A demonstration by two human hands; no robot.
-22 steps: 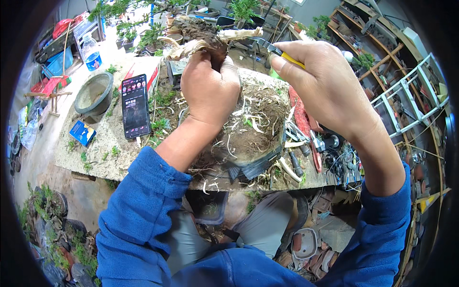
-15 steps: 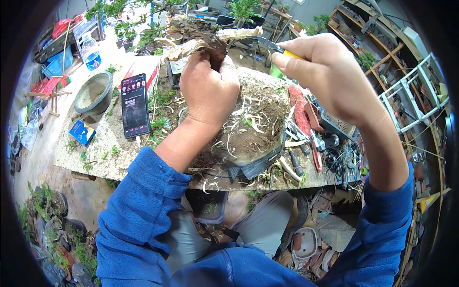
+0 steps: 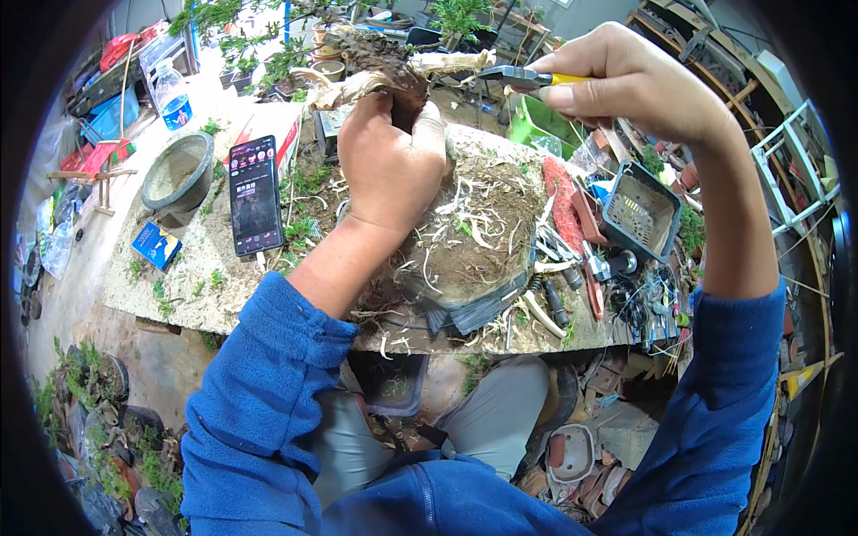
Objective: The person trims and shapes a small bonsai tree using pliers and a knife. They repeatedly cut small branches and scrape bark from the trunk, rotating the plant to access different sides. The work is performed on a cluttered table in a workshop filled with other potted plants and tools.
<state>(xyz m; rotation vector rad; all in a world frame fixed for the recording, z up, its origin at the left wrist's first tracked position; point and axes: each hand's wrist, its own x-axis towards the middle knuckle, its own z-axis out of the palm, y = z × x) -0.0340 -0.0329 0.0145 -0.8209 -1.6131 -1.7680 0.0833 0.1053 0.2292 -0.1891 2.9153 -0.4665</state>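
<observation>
Pale, debris-littered workbench (image 3: 206, 246). At 12 o'clock, gnarled brown wooden trunk (image 3: 375, 54) is gripped by left hand (image 3: 393, 156); at 1, yellow-handled dark-metal pliers (image 3: 529, 78) are gripped by right (image 3: 626, 85).

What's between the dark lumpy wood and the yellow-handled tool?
In the head view, a pale, bare stub sticks out from the dark wood toward the tool; I can't tell whether they touch.

blue fleece top (image 3: 384, 507) | wrinkled sleeves (image 3: 250, 411) (left cuff (image 3: 308, 311) bunched) | grey trousers (image 3: 502, 409)
</observation>
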